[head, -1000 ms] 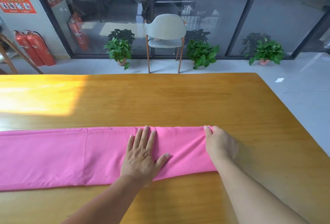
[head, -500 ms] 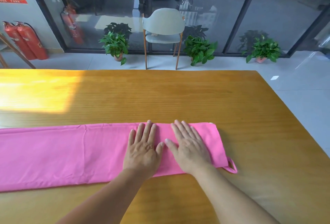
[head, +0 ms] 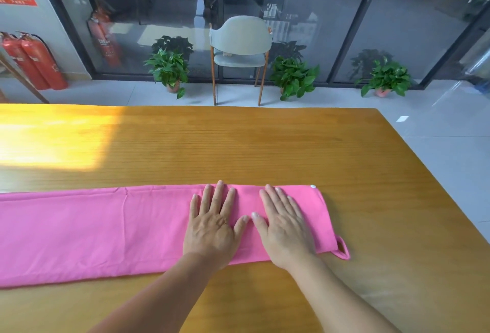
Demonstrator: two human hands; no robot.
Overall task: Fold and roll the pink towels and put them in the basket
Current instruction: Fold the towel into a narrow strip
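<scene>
A pink towel (head: pixel 92 229), folded into a long narrow strip, lies flat across the wooden table (head: pixel 265 147) and runs off the left edge of the view. Its right end carries a small hanging loop (head: pixel 342 249) at the near corner and a white snap (head: pixel 313 186) at the far corner. My left hand (head: pixel 212 226) presses flat on the strip with straight, spread fingers. Just to its right, my right hand (head: pixel 283 229) also lies flat on the towel near the right end. No basket is in view.
Bare tabletop stretches beyond the towel, with a bright sun patch at the far left. The table's right edge drops to a tiled floor. Behind the table stand a grey chair (head: pixel 241 49), potted plants (head: pixel 169 70) and red fire extinguishers (head: pixel 34 62) by a glass wall.
My right hand let go of the towel's right end, which now lies flat, and came to rest flat beside my left hand. The left hand stayed in place.
</scene>
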